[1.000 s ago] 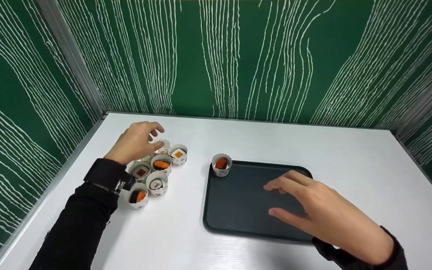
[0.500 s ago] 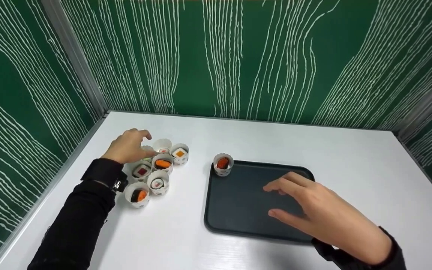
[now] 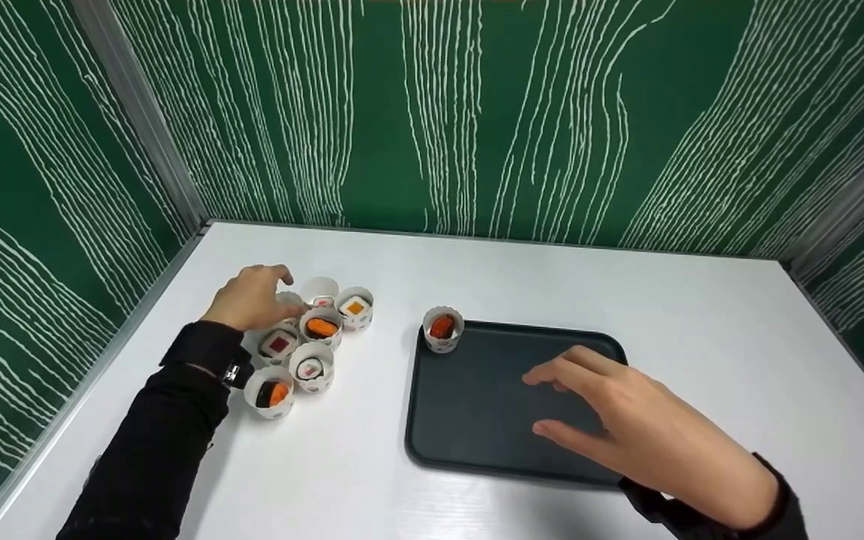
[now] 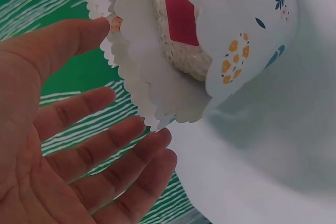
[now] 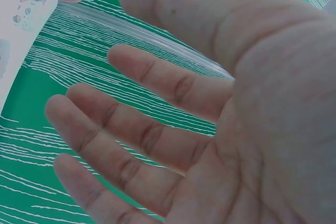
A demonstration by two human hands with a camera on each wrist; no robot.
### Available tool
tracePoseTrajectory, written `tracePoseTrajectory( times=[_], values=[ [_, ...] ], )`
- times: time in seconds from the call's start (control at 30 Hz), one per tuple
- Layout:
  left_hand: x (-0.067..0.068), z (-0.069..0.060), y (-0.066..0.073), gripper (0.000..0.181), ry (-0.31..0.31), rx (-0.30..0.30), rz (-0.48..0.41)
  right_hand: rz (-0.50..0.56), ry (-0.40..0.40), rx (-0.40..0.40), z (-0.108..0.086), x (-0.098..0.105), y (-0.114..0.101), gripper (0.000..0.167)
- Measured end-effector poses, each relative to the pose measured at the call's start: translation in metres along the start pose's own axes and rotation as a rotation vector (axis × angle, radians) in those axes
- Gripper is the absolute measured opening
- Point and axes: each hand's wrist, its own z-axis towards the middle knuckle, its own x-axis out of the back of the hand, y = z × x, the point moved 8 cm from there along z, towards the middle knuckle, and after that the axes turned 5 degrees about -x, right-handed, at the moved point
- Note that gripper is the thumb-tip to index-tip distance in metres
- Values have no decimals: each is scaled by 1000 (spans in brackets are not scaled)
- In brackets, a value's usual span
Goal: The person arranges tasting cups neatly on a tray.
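Several white paper cups with sushi pieces stand close together on the left of the table. My left hand (image 3: 248, 298) is at the back left of this group, thumb and fingers apart around a cup (image 3: 289, 303) that it partly hides. In the left wrist view the thumb tip lies at the scalloped rims, beside a cup with a red-centred rice piece (image 4: 181, 17); whether it touches is unclear. My right hand (image 3: 646, 431) hovers over the dark tray (image 3: 477, 442), fingers spread and holding nothing. A cup with a red-topped piece (image 3: 442, 327) sits at the tray's back left corner.
Nearest the front of the group is a cup with an orange-topped piece (image 3: 273, 393); at its right end stands one with an orange square (image 3: 355, 306). Green walls with white lines (image 3: 402, 112) rise behind and beside the white table (image 3: 342, 465).
My left hand has drawn back slightly left and lower, from above the rear cup to the cup beside it. My right hand has barely moved.
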Motion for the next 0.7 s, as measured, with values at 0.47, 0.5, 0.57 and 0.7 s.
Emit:
tracePoseTrajectory(
  times=[0.47, 0.5, 0.57, 0.7],
  values=[
    [-2, 4, -14, 49, 47, 20, -25, 9, 14, 9, -1, 2, 2, 37],
    [0, 3, -15, 48, 58, 18, -22, 10, 15, 8, -1, 2, 2, 37],
    [1, 2, -15, 48, 70, 20, -15, 11, 16, 4, -1, 2, 3, 36],
    [3, 1, -16, 53, 50, 38, -10, 16, 15, -7, 0, 2, 5, 36]
  ],
)
